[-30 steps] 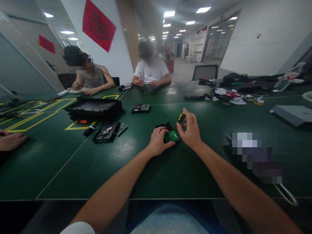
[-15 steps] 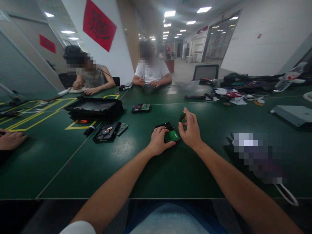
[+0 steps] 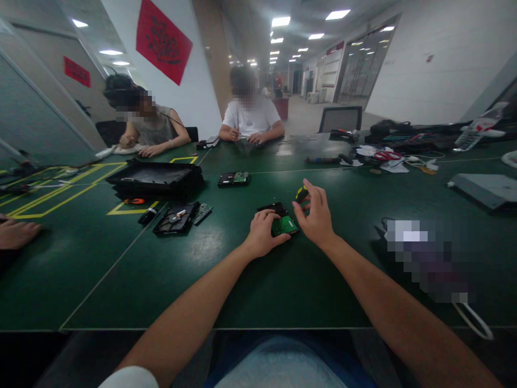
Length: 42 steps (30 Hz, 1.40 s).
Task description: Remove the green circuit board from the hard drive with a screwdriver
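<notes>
A hard drive (image 3: 285,225) with a green circuit board lies flat on the green table (image 3: 194,291). My left hand (image 3: 264,233) is closed around its near left side, fingers over the top and thumb along the near edge. Just to the right, my right hand (image 3: 317,215) pinches the yellow-and-black handle of a screwdriver (image 3: 301,193) between thumb and fingers. The rest of the screwdriver cannot be made out, so I cannot tell whether its tip touches the drive.
Left of my hands are an opened drive casing (image 3: 176,219), a loose circuit board (image 3: 202,214), black trays (image 3: 161,182) and another hard drive (image 3: 234,179). A grey metal box (image 3: 480,191) stands right. Two people sit opposite; another person's hand (image 3: 18,233) rests far left.
The screwdriver handle has turned and shifted slightly left in my right fingers, showing more yellow. My left hand and the hard drive stay in place.
</notes>
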Each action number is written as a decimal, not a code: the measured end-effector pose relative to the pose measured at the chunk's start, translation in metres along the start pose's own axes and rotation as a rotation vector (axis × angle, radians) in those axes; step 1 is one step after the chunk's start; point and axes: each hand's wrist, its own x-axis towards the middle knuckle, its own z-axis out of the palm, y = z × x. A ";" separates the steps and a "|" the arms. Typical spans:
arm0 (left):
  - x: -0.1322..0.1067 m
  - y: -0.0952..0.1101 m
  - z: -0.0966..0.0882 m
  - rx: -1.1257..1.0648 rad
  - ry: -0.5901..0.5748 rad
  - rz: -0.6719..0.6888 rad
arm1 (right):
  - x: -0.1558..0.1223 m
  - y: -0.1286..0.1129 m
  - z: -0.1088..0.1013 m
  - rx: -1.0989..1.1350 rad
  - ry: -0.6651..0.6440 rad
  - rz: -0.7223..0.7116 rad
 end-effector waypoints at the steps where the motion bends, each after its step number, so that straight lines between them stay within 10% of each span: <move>1: 0.000 0.000 0.000 0.002 0.003 0.002 | 0.000 0.000 0.000 0.005 -0.001 0.002; 42: -0.001 -0.001 0.000 0.003 -0.007 0.002 | 0.001 -0.001 -0.001 0.024 0.010 -0.044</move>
